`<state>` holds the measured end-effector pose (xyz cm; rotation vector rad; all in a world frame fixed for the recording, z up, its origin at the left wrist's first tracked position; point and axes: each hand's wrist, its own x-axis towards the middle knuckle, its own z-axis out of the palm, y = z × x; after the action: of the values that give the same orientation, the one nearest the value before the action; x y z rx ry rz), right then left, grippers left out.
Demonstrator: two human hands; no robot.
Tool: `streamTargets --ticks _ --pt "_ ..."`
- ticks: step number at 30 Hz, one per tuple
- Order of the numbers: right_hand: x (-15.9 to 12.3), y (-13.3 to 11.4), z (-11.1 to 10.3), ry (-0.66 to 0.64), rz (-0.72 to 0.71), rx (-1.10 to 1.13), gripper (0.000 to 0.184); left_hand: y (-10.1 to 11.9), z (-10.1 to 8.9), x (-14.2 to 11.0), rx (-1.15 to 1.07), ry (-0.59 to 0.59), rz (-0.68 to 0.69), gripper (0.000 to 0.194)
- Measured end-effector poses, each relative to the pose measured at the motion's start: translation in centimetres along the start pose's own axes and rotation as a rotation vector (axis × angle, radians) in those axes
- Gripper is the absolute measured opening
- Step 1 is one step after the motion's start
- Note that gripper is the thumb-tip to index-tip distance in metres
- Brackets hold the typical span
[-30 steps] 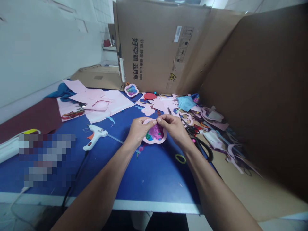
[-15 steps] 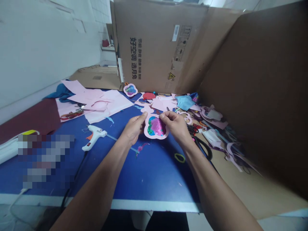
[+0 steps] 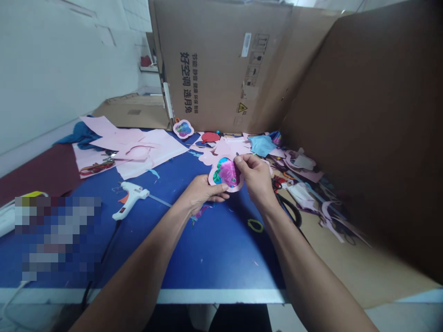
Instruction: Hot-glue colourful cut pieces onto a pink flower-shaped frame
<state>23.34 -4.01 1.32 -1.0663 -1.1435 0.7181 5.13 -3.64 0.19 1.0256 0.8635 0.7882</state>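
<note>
You have the flower-shaped pink paper frame (image 3: 227, 174), its middle filled with shiny purple, green and blue film, between both hands, raised above the blue tabletop (image 3: 214, 258) near its centre. Your left hand (image 3: 200, 192) grips it from below: the thumb lies across the lower edge and the fingers are partly hidden beneath, closed on the piece. Your right hand (image 3: 255, 177) pinches the upper right edge, thumb and forefinger closed together there, with the other fingers curled in. Just behind the piece lies a plain pink flower cutout (image 3: 206, 158). To your left, the white hot glue gun (image 3: 131, 199) rests on its side, a glue stick (image 3: 159, 201) sticking out of its back end toward your left forearm. A yellow-green band (image 3: 255, 225) lies near your right forearm. Farther off, pink paper sheets (image 3: 148, 150) overlap at the left, and a second film-filled flower (image 3: 183, 129) leans at the foot of the printed cardboard box (image 3: 214, 69). Beside the sheets, a red disc (image 3: 210, 137) and blue fabric (image 3: 262, 145) lie among paper scraps.
</note>
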Motion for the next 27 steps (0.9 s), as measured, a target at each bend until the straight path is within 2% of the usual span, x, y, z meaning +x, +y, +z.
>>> streamTargets --ticks 3,9,15,20,27 --pt "0.0 0.0 0.1 0.008 -0.002 0.031 0.034 0.0 0.2 -0.1 -0.012 -0.023 0.0 0.023" --pt "-0.2 -0.1 0.2 0.031 0.0 0.035 0.031 -0.4 0.8 0.0 -0.015 0.013 0.059 0.024" --pt "-0.3 -0.2 0.4 0.057 0.0 0.062 0.03 -0.8 1.6 0.0 -0.065 0.01 0.051 0.042" --pt "-0.3 -0.3 0.4 0.06 0.015 0.056 0.029 -0.9 2.2 -0.2 -0.064 0.028 0.041 0.037" --pt "-0.2 -0.4 0.2 0.059 -0.012 -0.002 0.03 -0.2 1.0 0.0 -0.134 0.082 0.126 0.046"
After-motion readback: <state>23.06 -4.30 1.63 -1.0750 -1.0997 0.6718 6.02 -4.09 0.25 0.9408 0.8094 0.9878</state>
